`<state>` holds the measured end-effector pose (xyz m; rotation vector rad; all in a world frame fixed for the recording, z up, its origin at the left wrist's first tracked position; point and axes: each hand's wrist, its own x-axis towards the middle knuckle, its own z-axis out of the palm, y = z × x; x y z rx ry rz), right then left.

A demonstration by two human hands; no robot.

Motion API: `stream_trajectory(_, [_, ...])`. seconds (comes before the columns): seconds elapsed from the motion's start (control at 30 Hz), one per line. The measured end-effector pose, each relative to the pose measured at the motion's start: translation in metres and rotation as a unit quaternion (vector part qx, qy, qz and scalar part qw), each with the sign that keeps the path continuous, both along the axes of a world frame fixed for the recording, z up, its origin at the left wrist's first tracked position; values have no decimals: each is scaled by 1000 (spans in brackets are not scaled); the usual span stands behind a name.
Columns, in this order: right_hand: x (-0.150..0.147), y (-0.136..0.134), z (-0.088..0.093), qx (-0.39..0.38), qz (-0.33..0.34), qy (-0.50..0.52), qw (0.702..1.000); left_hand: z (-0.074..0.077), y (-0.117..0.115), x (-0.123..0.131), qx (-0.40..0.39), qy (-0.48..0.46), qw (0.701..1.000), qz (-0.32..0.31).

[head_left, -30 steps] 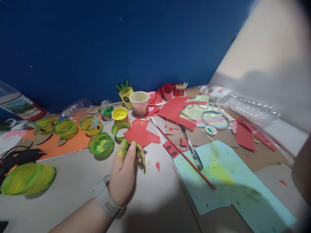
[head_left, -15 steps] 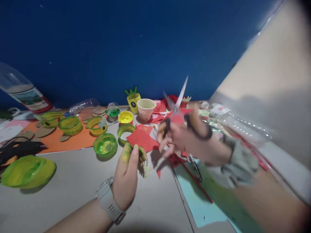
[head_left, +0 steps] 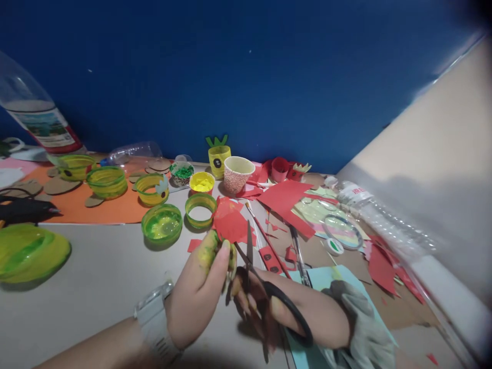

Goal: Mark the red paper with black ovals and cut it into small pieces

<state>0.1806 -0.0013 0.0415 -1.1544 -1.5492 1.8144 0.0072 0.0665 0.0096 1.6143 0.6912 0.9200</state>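
My left hand (head_left: 203,287), smudged with yellow and green paint, pinches the lower edge of a piece of red paper (head_left: 232,221) between thumb and fingers. Black-handled scissors (head_left: 250,259) are in my right hand (head_left: 269,302), with the thumb through one loop. Their blades stand apart and point up beside the red paper and my left fingertips. Whether a blade touches the paper, I cannot tell. Just behind the paper stand a green-and-yellow painted ring (head_left: 200,224) and a cup of yellow paint (head_left: 202,188).
Painted plastic bowl pieces (head_left: 161,225) stand to the left, some on orange paper (head_left: 77,210). A patterned paper cup (head_left: 237,179) is at the back. Red paper scraps (head_left: 284,200), a paintbrush (head_left: 265,230), a tape roll (head_left: 348,233) and a clear plastic bottle (head_left: 388,215) lie right.
My right hand has brought the scissors down and left, from raised in the air to beside my left hand. The red paper has turned slightly in my left fingers. The view has shifted a little.
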Motion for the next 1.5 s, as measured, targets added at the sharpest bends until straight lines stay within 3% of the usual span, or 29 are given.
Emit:
stream_trajectory(0.13, [4,1,1,68,-31,-114,991,-2,0,-2,-8,34,999,-38])
stream_trajectory(0.4, [3,0,4,43,-70,-188,979,1,1,0,22,60,998,-26])
stream_trajectory(1.27, [3,4,-10,18,-96,-98,990,6,4,2,-2,56,998,-39])
stream_trajectory(1.5, [3,4,-11,16,-105,-105,989,6,3,2,-40,30,998,-34])
